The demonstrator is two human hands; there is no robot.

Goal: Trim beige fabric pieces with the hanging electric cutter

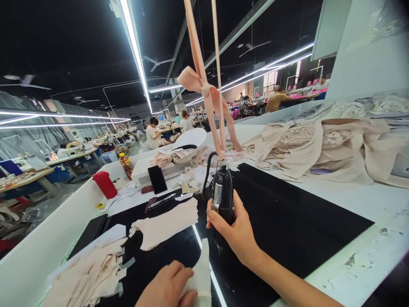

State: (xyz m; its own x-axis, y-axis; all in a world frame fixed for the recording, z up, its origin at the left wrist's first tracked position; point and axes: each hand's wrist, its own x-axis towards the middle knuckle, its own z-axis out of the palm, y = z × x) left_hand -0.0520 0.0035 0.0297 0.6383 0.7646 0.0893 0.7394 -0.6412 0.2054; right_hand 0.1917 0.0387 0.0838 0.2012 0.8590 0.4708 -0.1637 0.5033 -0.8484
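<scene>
My right hand (234, 230) is wrapped around a black corded power tool (225, 187), whose exact kind I cannot make out. It is held upright over the black board (287, 221), hanging from knotted pink fabric strips (206, 89). Low in the view, my left hand (169, 285) has bent fingers and its thumb at a pale fabric piece (202, 273), gripping its left side; the fingertips are partly hidden. Beyond it lies a flat beige cut fabric piece (169, 224). To the left, several similar pieces are heaped in a pile (92, 273).
A phone (157, 179) leans on a white vented box (166, 172), with a pen (162, 200) nearby. A red container (105, 184) and a yellow-capped bottle (125, 165) stand by the left wall. Beige fabric (297, 149) is heaped at right. People work at distant tables.
</scene>
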